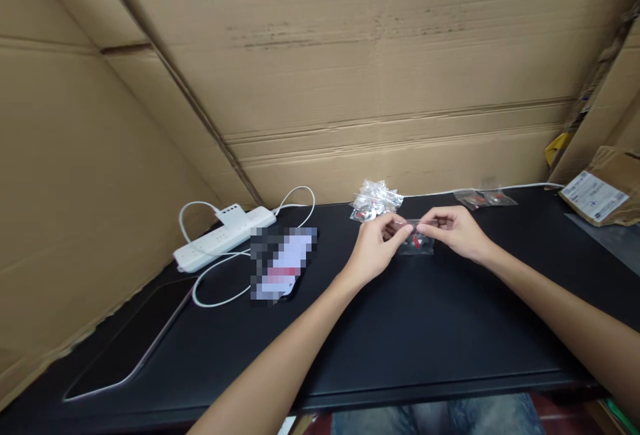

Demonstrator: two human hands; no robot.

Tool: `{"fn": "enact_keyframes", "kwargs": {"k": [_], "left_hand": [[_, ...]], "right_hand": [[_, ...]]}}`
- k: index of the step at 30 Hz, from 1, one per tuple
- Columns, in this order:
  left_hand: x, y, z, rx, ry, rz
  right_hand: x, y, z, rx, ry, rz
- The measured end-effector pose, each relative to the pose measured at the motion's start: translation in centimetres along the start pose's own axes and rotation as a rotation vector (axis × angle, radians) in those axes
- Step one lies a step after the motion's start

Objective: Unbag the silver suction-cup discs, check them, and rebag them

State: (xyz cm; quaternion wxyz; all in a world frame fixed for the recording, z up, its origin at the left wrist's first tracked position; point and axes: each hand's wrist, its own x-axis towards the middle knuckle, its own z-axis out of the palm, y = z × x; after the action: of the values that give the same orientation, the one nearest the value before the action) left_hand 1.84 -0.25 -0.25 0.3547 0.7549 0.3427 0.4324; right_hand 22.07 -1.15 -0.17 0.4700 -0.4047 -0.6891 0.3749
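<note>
Between my two hands hangs a small clear plastic bag (419, 245) with something red and some shiny bits inside, too small to make out. My left hand (379, 243) pinches the bag's upper left edge between thumb and fingers. At its upper right edge, my right hand (453, 229) pinches it the same way. The thumbs are close together along the top. Just behind my left hand lies a pile of similar clear bags (376, 200) with silvery and red contents. More such bags (486, 198) lie flat beyond my right hand.
A white power strip (227, 241) with a looping cable stands at the left, beside a phone (287, 265) with a blurred-out screen. A dark tablet (133, 338) lies nearer the left edge. Cardboard walls (375, 55) enclose the black table (400, 335). A labelled cardboard package (600, 188) sits far right.
</note>
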Motion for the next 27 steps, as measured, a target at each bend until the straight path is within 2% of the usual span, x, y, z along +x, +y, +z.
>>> {"fn": "enact_keyframes", "kwargs": {"k": [6, 10, 15, 27], "left_hand": [[0.4, -0.3, -0.6, 0.005, -0.074, 0.022], [0.6, -0.5, -0.8, 0.000, -0.078, -0.002], [0.4, -0.3, -0.7, 0.016, -0.067, 0.008], [0.6, 0.4, -1.0, -0.002, -0.097, -0.009]], "right_hand": [[0.1, -0.2, -0.4, 0.046, -0.046, 0.065], [0.1, -0.1, -0.6, 0.113, -0.064, 0.129], [0.0, -0.3, -0.8, 0.126, -0.081, 0.137], [0.1, -0.6, -1.8, 0.196, -0.212, 0.227]]}}
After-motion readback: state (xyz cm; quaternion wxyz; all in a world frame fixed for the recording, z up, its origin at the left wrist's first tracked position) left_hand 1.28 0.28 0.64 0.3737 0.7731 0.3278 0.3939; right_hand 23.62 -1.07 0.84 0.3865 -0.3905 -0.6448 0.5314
